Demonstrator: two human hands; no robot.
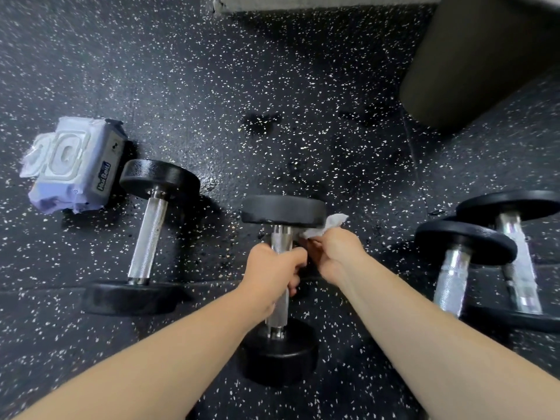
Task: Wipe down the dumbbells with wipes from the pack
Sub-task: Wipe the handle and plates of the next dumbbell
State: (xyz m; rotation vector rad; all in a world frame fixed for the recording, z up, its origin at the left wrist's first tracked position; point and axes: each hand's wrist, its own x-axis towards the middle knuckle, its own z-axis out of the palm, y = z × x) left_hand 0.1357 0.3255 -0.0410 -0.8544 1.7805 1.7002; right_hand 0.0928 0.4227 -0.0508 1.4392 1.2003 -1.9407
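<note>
Dumbbell [279, 313] lies on the floor [272, 116], handle gripped by the left hand [272, 274], likely to stop it rolling, while the right hand [336, 250] pinches a wipe [327, 225] at its far head; pack [75, 168] sits left.

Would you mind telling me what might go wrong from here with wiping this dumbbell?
The left hand grips the middle dumbbell by its handle, so the right hand's wipe may miss the steel beneath that grip. The wipes pack lies with its lid apparently open, so its wipes may dry out.
</note>
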